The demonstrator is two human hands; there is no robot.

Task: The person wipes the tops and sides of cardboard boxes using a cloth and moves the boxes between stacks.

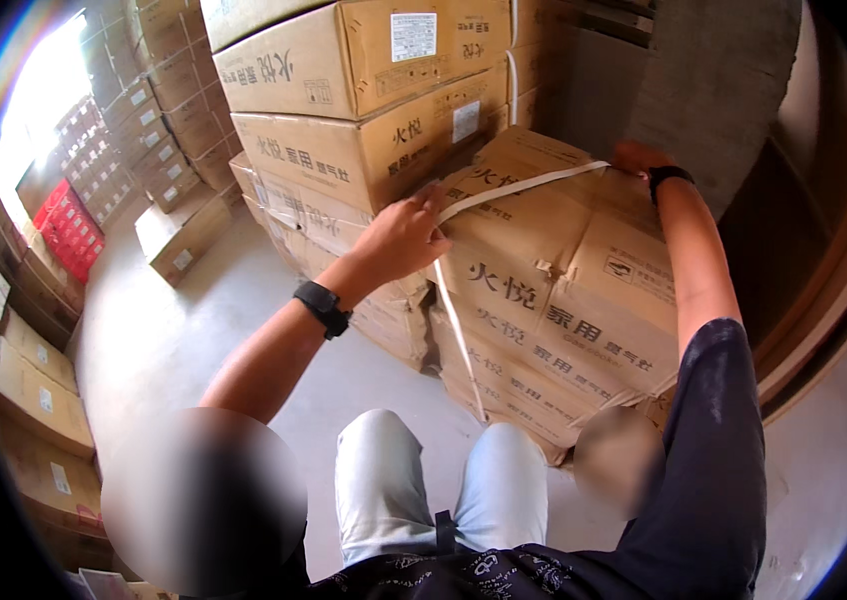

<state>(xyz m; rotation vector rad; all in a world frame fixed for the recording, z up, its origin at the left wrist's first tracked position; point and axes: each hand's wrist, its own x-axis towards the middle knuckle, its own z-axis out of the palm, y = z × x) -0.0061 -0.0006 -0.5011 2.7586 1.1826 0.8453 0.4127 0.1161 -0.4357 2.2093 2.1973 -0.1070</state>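
Observation:
A white strap [524, 183] runs across the top of a stack of brown cardboard boxes [566, 262] before me and hangs down its front side. My left hand [412, 229], wearing a black wristband, grips the strap at the top left edge of that stack, close to a neighbouring box. My right hand [639, 159] is at the far right of the top, by the strap's other end; its fingers are blurred and partly hidden, so its hold cannot be told. The box tops look creased, and the cartons bear printed writing.
A taller stack of cartons [299, 161] adjoins on the left. Behind on the right stands a grey concrete pillar [716, 97], with a curved brown edge [836, 322] nearer me. More cartons [40, 375] line the far left, near red boxes [69, 231] and a low carton [183, 232] on the floor.

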